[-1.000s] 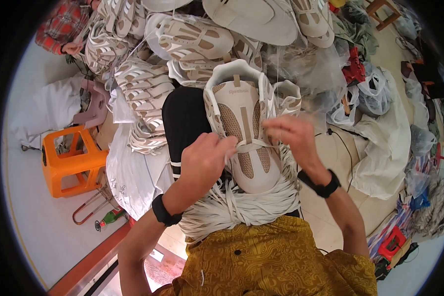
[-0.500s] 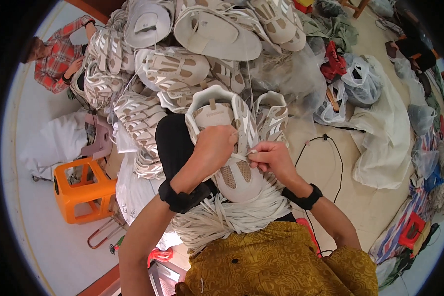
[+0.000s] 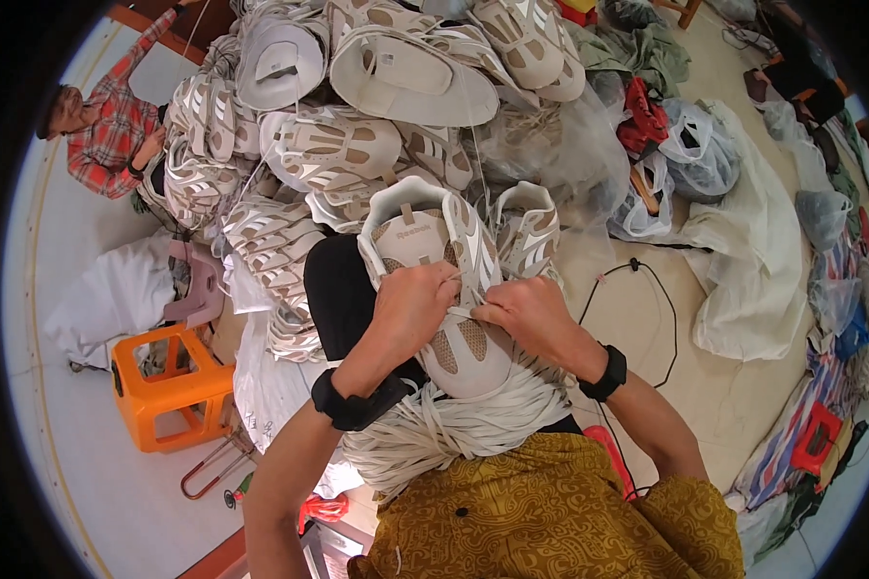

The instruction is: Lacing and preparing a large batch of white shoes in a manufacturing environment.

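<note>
As my left hand (image 3: 413, 304) bends over the tongue of the beige shoe upper (image 3: 473, 362), its fingers are curled right in, tips together by the eyelets, though whether a strand sits between them I can't tell! Over on the other side, my right hand (image 3: 526, 314) has the pale lace (image 3: 462, 311) pinched between thumb and forefinger, just beside those left fingertips. And the upper itself? Directly beneath both hands, toe towards me, its collar opening beyond my knuckles. Nearer to me than either hand, a thick bundle of laces (image 3: 454, 420) spreads across my lap, right by the toe. Just beyond my right hand stands a second upper (image 3: 526, 227); past my left, stacked uppers (image 3: 275, 236) lie overlapping. Well out left of that hand, an orange stool (image 3: 169, 386); right of my right hand, a black cable (image 3: 671, 309) loops over the floor!
</note>
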Motion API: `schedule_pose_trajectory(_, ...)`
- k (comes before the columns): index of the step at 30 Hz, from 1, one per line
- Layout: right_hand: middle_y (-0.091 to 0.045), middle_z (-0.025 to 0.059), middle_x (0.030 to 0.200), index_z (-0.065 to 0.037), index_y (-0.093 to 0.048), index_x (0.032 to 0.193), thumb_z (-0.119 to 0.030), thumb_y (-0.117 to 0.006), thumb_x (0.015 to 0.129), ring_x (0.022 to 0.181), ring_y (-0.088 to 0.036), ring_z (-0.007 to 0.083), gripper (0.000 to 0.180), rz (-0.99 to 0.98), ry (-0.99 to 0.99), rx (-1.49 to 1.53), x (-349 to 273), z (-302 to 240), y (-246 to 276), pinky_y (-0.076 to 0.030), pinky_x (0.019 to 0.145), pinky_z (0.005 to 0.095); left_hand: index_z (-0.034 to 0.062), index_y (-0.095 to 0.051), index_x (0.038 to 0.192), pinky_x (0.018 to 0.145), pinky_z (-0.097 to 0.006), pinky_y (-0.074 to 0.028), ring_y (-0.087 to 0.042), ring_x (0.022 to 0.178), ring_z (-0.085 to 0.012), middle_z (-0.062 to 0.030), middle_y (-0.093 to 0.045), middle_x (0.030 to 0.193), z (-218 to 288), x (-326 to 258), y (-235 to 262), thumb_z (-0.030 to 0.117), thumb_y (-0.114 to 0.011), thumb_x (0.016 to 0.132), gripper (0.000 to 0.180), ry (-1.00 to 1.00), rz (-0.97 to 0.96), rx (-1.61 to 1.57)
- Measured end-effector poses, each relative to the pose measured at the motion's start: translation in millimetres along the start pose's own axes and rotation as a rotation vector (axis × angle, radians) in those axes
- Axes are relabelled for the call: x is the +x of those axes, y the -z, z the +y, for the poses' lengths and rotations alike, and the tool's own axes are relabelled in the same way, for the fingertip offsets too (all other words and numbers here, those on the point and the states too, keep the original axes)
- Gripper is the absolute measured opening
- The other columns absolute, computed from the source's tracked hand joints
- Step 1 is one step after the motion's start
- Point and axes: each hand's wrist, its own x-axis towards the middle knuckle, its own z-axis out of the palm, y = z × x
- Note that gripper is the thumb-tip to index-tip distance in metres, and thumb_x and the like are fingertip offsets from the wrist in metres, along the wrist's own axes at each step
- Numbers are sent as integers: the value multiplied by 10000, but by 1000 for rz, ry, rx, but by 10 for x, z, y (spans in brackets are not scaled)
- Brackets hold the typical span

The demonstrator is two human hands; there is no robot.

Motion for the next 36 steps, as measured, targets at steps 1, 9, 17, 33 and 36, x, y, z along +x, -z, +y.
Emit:
schedule_pose_trajectory(1, -566, 92, 579, -113, -637, 675, -268, -575, 751, 550, -571, 284, 184, -87, -18, -45, 11, 11, -1, -452, 499, 384, 13, -573, 806, 565, -330, -445, -584, 594, -264, -114, -579, 630, 6, 1, 6, 155, -500, 807, 160, 10, -17, 24)
schedule_pose_trajectory(9, -565, 103, 577, -105, -626, 661, -335, -593, 734, 537, -554, 298, 243, -143, 2, -54, 74, -34, 60, -420, 484, 383, 23, -582, 826, 569, -331, -443, -581, 603, -273, -121, -577, 637, 26, -19, 15, 149, -505, 802, 150, 12, -7, -7)
schedule_pose_trajectory(17, -566, 104, 569, -87, -635, 612, -261, -633, 674, 573, -572, 305, 184, -239, -8, 30, 158, 35, 29, -454, 539, 396, 28, -592, 866, 591, -335, -450, -585, 640, -298, -135, -592, 692, 29, -40, -2, 139, -511, 790, 157, -21, 17, -18)
schedule_pose_trajectory(33, -584, 100, 577, -78, -645, 631, -160, -568, 684, 564, -592, 302, 124, -274, -48, -255, 245, -175, 65, -476, 521, 399, 9, -599, 899, 530, -283, -451, -554, 511, -180, -104, -577, 618, 14, -81, -66, 74, -502, 793, 158, -52, 5, -73)
schedule_pose_trajectory(36, -587, 108, 577, -46, -626, 623, -147, -577, 696, 518, -573, 295, 134, -203, 176, -149, 190, 52, 39, -468, 501, 371, 11, -603, 923, 534, -272, -454, -553, 507, -162, -94, -584, 621, -2, -36, -29, 67, -501, 792, 175, -51, -26, -106)
